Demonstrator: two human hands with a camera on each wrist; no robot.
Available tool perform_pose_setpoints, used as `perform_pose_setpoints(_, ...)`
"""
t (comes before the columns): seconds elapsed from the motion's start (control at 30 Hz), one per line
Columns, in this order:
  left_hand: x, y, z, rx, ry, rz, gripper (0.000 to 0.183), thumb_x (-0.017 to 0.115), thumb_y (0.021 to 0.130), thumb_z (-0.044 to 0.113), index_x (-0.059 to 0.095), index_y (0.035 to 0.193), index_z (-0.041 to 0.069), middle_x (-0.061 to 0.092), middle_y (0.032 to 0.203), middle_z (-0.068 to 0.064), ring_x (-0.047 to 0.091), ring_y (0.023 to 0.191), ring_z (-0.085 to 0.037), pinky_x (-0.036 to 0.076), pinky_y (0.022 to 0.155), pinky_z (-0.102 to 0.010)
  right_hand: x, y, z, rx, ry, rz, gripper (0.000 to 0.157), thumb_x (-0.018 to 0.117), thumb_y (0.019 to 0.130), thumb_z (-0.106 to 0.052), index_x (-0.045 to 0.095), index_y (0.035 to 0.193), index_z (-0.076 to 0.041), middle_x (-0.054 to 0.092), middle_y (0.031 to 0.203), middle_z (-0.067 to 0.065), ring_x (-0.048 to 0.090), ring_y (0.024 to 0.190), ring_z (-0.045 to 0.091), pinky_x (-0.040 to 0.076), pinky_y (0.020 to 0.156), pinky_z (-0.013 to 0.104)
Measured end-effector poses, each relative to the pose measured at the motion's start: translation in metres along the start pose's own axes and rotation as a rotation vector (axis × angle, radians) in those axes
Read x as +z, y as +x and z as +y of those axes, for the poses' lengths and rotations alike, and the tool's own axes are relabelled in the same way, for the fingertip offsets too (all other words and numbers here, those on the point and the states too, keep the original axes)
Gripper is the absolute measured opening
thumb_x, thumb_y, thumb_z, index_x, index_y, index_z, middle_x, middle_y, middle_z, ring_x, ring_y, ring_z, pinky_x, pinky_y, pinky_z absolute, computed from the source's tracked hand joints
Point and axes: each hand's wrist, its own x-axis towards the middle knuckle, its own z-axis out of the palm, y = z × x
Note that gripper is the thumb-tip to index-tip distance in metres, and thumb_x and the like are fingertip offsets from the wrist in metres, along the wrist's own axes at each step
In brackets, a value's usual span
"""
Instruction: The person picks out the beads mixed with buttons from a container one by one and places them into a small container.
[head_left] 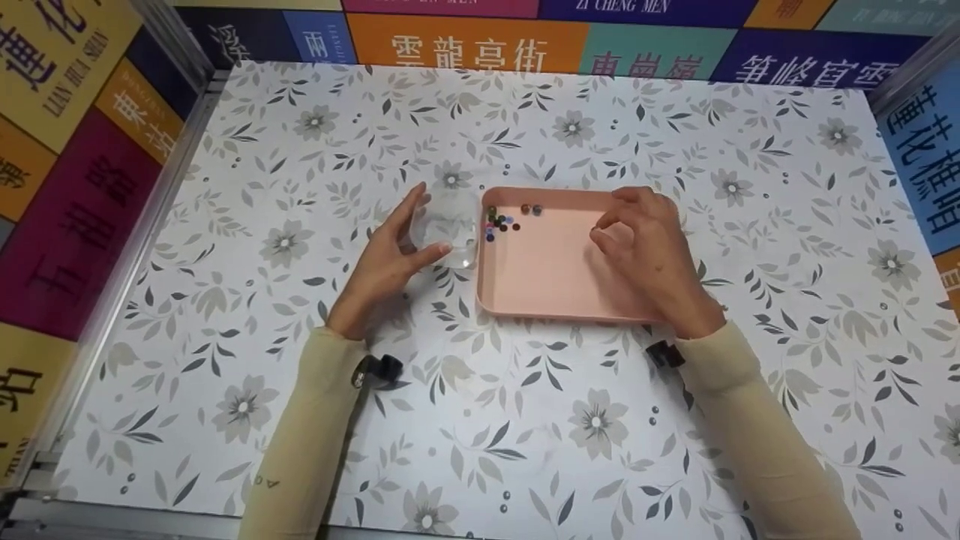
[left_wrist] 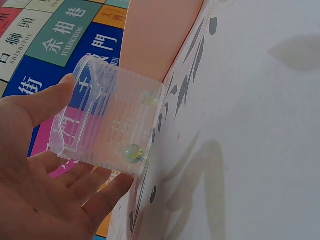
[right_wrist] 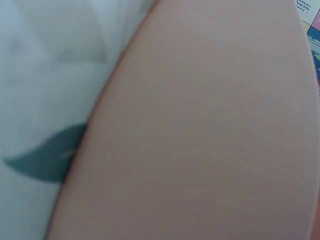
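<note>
Work judged only partly done: two glass beads (left_wrist: 134, 154) seen inside clear container (head_left: 442, 221); loose coloured beads (head_left: 501, 223) left in pink tray (head_left: 555, 274), gathered toward far left corner. Container set upright on surface (head_left: 465, 420), just beside tray's left wall, mouth upward; long axis not made out. Tray laid flat, long axis left to right. Container held between left hand's (head_left: 382, 255) thumb and fingers. Right hand (head_left: 651, 244) held over tray, thumb and forefinger together; whether bead is pinched cannot be told.

container (left_wrist: 107, 110): clear glossy ribbed plastic | tray (head_left: 547, 285): smooth matt plastic | marbles (left_wrist: 134, 154): shiny, glassy | sleeve (head_left: 757, 420): matt cloth
</note>
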Motion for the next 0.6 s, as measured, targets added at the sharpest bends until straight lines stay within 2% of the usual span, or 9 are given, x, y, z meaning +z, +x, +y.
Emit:
perform_pose_setpoints(0.37,0.0006,0.0003,0.0007,-0.009,0.010,-0.003,0.094,0.081,0.092,0.027,0.022,0.166,0.039,0.029,0.173,0.002,0.020,0.163,-0.019,0.028,0.132,-0.039,0.0039,-0.0008,-0.0032,0.003,-0.028,-0.002,0.007,0.079,0.092,-0.015,0.078,0.093,-0.009,0.062,0.141,0.012,0.046,0.135,0.039,0.035,0.120,0.051)
perform_pose_setpoints(0.6,-0.0012,-0.0010,-0.0004,0.024,0.040,-0.002,0.094,0.080,0.093,0.029,0.023,0.166,0.035,0.032,0.172,0.001,0.021,0.163,-0.018,0.026,0.133,-0.040,0.0069,-0.0027,-0.0052,-0.022,-0.033,-0.010,0.007,0.078,0.094,-0.018,0.078,0.093,-0.011,0.061,0.143,0.010,0.043,0.140,0.036,0.038,0.119,0.048)
